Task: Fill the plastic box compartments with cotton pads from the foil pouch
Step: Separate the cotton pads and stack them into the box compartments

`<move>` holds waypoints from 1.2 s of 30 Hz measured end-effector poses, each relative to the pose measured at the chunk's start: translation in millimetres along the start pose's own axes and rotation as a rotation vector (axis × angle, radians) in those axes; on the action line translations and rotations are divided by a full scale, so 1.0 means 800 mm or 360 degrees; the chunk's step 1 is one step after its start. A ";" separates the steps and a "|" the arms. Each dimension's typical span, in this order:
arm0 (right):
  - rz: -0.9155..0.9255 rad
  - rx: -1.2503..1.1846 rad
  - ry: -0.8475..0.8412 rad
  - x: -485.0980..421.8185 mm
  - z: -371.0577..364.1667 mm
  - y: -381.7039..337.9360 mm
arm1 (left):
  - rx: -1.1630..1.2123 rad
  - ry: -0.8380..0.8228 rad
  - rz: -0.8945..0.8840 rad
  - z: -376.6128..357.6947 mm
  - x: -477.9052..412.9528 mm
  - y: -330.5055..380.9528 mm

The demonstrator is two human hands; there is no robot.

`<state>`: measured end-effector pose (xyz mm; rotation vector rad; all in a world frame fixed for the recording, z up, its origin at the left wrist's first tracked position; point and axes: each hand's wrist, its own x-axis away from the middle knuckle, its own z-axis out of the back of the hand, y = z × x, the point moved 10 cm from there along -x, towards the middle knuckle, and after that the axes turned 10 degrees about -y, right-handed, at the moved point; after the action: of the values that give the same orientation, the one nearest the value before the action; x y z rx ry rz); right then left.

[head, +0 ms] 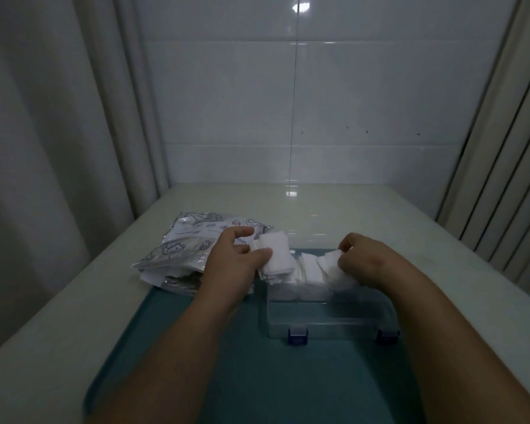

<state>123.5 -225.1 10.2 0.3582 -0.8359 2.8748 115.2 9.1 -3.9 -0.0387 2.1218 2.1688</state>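
1. White cotton pads (311,267) already stand in the far row of the clear plastic box (328,319). A loose stack of pads (276,261) is gripped in the left hand (231,258), thumb on top and fingers curled round it, just over the box's far left corner.
2. The right hand (364,258) has its fingertips curled in a pinch on the pads at the far right of that row. The contact is blurred, but it reads as a hold on the pad edges.
3. The step in hand appears to be seating pads in the far row. The left hand's stack is fanned at its edges, so squaring it first should stop loose corners catching on a wall.
4. Lower that stack edge-on into a free slot, while the right hand holds back the neighbouring pads so they do not tip into the gap.
5. The near part of the box looks unfilled, so a good share of the task likely remains. Its dividers are too faint to make out.
6. The foil pouch (184,243) lies to the left of the box, its mouth close by the left hand, handy for the next grab.
7. Keep the box flat on the teal tray (227,362), with the blue latches (297,335) on its near side left alone.
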 end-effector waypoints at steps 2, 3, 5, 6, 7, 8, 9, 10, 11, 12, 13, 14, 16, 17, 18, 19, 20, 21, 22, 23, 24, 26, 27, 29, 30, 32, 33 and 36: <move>-0.0022 0.0051 -0.0023 -0.002 -0.005 0.003 | -0.0037 -0.0047 0.0017 -0.006 0.000 -0.003; -0.0035 0.0066 -0.0039 -0.003 -0.008 0.004 | -0.0068 -0.0075 0.0019 -0.010 0.000 -0.004; -0.0053 0.0088 -0.0056 -0.004 -0.011 0.008 | -0.0113 -0.0119 0.0019 -0.016 0.002 -0.003; -0.0061 0.0098 -0.0065 -0.005 -0.012 0.009 | -0.0113 -0.0130 0.0023 -0.017 0.003 -0.003; -0.0067 0.0104 -0.0068 -0.005 -0.012 0.011 | -0.0112 -0.0134 0.0028 -0.017 0.003 -0.003; -0.0076 0.0109 -0.0068 -0.004 -0.011 0.012 | -0.0112 -0.0134 0.0033 -0.017 0.002 -0.004; -0.0082 0.0116 -0.0069 -0.004 -0.010 0.012 | -0.0113 -0.0132 0.0036 -0.017 0.003 -0.004; -0.0090 0.0117 -0.0074 -0.004 -0.009 0.013 | -0.0117 -0.0126 0.0038 -0.016 0.002 -0.004; -0.0097 0.0111 -0.0077 -0.004 -0.009 0.014 | -0.0128 -0.0122 0.0039 -0.015 0.003 -0.003; -0.0106 0.0095 -0.0078 -0.004 -0.009 0.014 | -0.0134 -0.0119 0.0040 -0.015 0.003 -0.003; -0.0110 0.0073 -0.0067 -0.004 -0.008 0.014 | -0.0129 -0.0121 0.0039 -0.016 0.003 -0.003; -0.0108 0.0046 -0.0052 -0.004 -0.008 0.013 | -0.0117 -0.0124 0.0037 -0.016 0.004 -0.003; -0.0088 0.0007 -0.0027 -0.006 -0.007 0.012 | -0.0110 -0.0131 0.0033 -0.017 0.005 -0.001; -0.0086 0.0012 -0.0025 -0.006 -0.007 0.011 | -0.0113 -0.0137 0.0033 -0.018 0.005 0.000; -0.0099 0.0029 -0.0031 -0.007 -0.009 0.011 | -0.0113 -0.0143 0.0035 -0.018 0.006 0.001; -0.0120 0.0050 -0.0034 -0.007 -0.010 0.012 | -0.0108 -0.0151 0.0038 -0.019 0.006 0.001; -0.0142 0.0070 -0.0034 -0.008 -0.011 0.014 | -0.0098 -0.0157 0.0042 -0.020 0.007 0.001; -0.0161 0.0088 -0.0025 -0.010 -0.011 0.016 | -0.0089 -0.0161 0.0047 -0.020 0.007 0.002; -0.0175 0.0098 -0.0015 -0.011 -0.012 0.017 | -0.0083 -0.0161 0.0050 -0.020 0.008 0.001; -0.0183 0.0105 -0.0004 -0.013 -0.012 0.018 | -0.0077 -0.0159 0.0053 -0.020 0.008 0.001; -0.0192 0.0109 0.0006 -0.014 -0.013 0.019 | -0.0074 -0.0156 0.0056 -0.020 0.008 0.001; -0.0198 0.0117 0.0032 -0.015 -0.012 0.021 | -0.0076 -0.0145 0.0062 -0.019 0.008 0.000; -0.0196 0.0126 0.0049 -0.016 -0.011 0.021 | -0.0078 -0.0142 0.0063 -0.019 0.009 0.000; -0.0190 0.0176 0.0069 -0.016 -0.009 0.020 | -0.0077 -0.0137 0.0062 -0.018 0.008 0.000; -0.0192 0.0227 0.0071 -0.016 -0.009 0.020 | -0.0074 -0.0136 0.0062 -0.018 0.008 0.000; -0.0218 0.0336 0.0052 -0.020 -0.009 0.020 | -0.0070 -0.0138 0.0066 -0.018 0.008 -0.001; -0.0251 0.0356 0.0036 -0.024 -0.009 0.023 | -0.0068 -0.0139 0.0069 -0.018 0.008 -0.001; -0.0343 0.0378 -0.0083 -0.033 -0.014 0.031 | -0.0079 -0.0131 0.0072 -0.017 0.008 -0.001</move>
<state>142.5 -241.5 -18.2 0.5160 -0.4307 2.7740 108.3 -3.9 -5.9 0.0939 2.0439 2.2075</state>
